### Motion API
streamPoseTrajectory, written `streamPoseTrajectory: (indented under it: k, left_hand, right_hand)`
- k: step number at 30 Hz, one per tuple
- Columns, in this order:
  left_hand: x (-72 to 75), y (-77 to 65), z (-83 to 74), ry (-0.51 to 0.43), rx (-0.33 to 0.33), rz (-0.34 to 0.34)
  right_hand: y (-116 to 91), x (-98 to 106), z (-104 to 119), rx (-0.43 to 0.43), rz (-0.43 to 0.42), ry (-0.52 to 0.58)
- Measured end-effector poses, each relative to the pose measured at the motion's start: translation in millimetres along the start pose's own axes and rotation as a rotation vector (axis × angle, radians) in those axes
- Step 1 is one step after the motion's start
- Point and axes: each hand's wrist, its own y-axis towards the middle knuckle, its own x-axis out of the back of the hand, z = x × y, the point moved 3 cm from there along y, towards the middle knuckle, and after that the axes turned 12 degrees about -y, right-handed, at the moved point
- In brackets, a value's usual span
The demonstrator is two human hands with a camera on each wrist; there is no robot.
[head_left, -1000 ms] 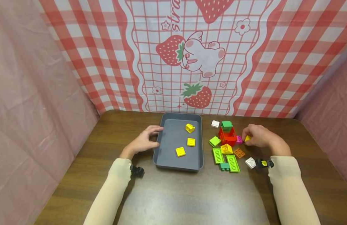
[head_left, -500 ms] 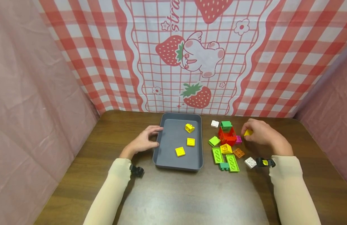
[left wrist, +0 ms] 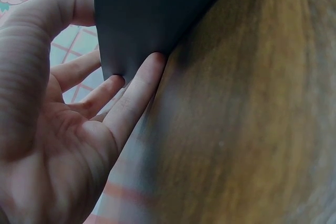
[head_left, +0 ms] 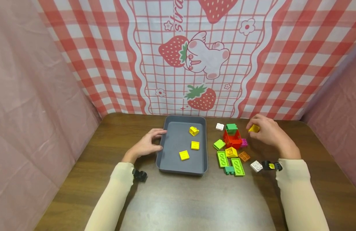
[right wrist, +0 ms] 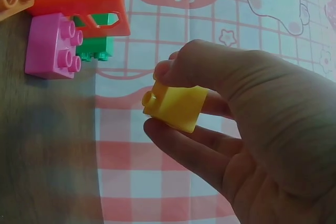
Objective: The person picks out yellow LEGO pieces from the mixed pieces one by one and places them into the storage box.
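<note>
My right hand (head_left: 268, 132) is raised at the table's back right and pinches a yellow toy building brick (head_left: 254, 128) between thumb and fingers. The right wrist view shows that brick (right wrist: 178, 106) with a stud facing left, away from the palm. My left hand (head_left: 144, 146) touches the left side of a grey tray (head_left: 182, 170). In the left wrist view its fairly straight fingers (left wrist: 136, 93) lie against the dark outer wall (left wrist: 142, 19). Inside the tray are yellow bricks: one sloped (head_left: 193, 131) and two flat squares, one nearer (head_left: 184, 155), one farther (head_left: 195, 145).
Right of the tray lie a red open brick frame (head_left: 232, 141), a green brick (head_left: 231, 128), a magenta brick (head_left: 244, 142), another yellow brick (head_left: 231, 152), an orange plate (head_left: 244, 156), lime pieces (head_left: 238, 167) and white bricks (head_left: 256, 166). A checked cloth (head_left: 108, 64) hangs behind the table.
My right hand has lifted the yellow brick from beside the magenta one, moving up and toward the back. The left hand and tray stay in place.
</note>
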Motion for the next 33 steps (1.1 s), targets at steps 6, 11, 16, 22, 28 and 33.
streamPoseTrajectory:
  k: [6,11,16,22,28,33]
  left_hand:
    - [-1.9,-3.5,-7.0,0.022,0.007,0.000]
    - [-0.4,-0.4,1.4,0.023,0.016,-0.001]
    - [-0.8,0.0,2.5,0.017,0.000,-0.004]
    - [-1.4,2.0,2.7,0.008,-0.013,0.011]
    - [1.0,1.3,2.1,0.026,-0.003,0.004]
    - [0.9,1.0,2.1,0.024,0.003,0.003]
  right_hand:
    - [1,0,2,0.024,-0.109,-0.008]
    - [2,-1,3,0.021,-0.175,0.002]
    - [3,-5,3,0.013,-0.116,0.014]
    - [4,-10,4,0.029,-0.100,-0.004]
    - [9,-17,11,0.056,-0.075,-0.008]
    - [13,-18,15,0.064,-0.067,-0.018]
